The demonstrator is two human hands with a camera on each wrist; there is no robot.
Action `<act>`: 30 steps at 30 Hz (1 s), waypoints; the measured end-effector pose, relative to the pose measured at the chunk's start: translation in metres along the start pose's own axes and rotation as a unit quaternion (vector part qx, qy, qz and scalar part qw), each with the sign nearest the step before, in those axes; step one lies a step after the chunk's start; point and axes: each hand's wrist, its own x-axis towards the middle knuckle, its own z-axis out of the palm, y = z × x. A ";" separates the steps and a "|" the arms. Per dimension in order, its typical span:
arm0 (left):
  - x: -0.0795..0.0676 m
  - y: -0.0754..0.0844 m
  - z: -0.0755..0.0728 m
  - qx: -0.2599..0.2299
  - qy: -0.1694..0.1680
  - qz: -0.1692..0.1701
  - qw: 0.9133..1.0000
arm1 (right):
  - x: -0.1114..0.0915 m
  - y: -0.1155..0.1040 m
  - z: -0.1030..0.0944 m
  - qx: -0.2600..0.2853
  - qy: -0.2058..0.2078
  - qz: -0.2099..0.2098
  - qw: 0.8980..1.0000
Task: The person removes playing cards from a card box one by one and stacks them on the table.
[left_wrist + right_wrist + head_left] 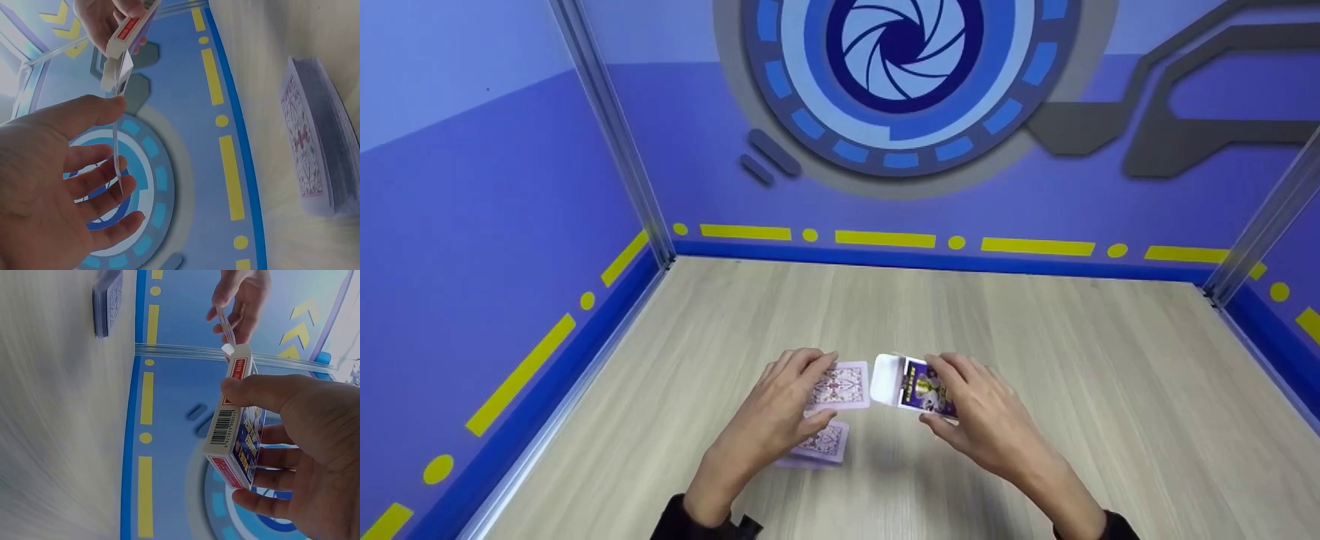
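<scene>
My left hand [775, 405] pinches a thin set of playing cards [844, 385] with pink and purple patterned backs, thumb on one edge and fingers on the other. In the left wrist view those cards [116, 140] appear edge-on. A card box [919, 386] is gripped by my right hand [990, 409], its white flap [887, 379] open towards the cards. The right wrist view gives the box's [230, 427] barcode side, with the thumb across it. Card edge and flap are very close; whether they touch I cannot tell. A thicker stack of cards [826, 444] lies on the table below my left hand.
The light wood-grain table [1095, 390] is bounded by a blue back wall [675, 150] and a left side wall [472, 247]. Metal posts [619, 142] stand at the corners. Dark sleeve cuffs [690, 520] show at the wrists.
</scene>
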 end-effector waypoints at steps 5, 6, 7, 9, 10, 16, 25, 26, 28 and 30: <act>-0.002 -0.009 -0.004 0.000 -0.020 -0.011 1.000 | 0.001 0.002 -0.001 0.006 0.010 0.010 1.000; -0.002 -0.010 -0.004 0.000 -0.024 -0.013 1.000 | 0.001 0.003 -0.002 0.006 0.013 0.011 1.000; -0.003 -0.011 -0.004 0.000 -0.028 -0.016 0.999 | 0.001 0.003 -0.002 0.008 0.017 0.010 1.000; -0.004 -0.014 -0.004 -0.006 -0.037 -0.020 0.999 | 0.001 0.003 -0.002 0.009 0.023 0.009 1.000; -0.005 -0.015 -0.004 -0.010 -0.042 -0.023 0.999 | 0.002 0.004 -0.002 0.009 0.026 0.009 1.000; -0.007 -0.018 -0.002 -0.024 -0.069 -0.039 0.997 | 0.002 0.005 -0.003 0.009 0.029 0.011 0.999; -0.007 -0.023 0.004 -0.010 -0.097 -0.057 0.994 | 0.001 0.006 -0.003 0.010 0.021 0.024 0.999; -0.007 -0.022 0.005 -0.008 -0.098 -0.059 0.993 | 0.002 0.006 -0.003 0.010 0.021 0.025 0.999; -0.007 -0.022 0.007 -0.002 -0.104 -0.060 0.993 | 0.002 0.006 -0.003 0.010 0.020 0.026 0.999; -0.007 -0.022 0.008 0.000 -0.110 -0.060 0.992 | 0.001 0.006 -0.003 0.007 0.020 0.025 0.999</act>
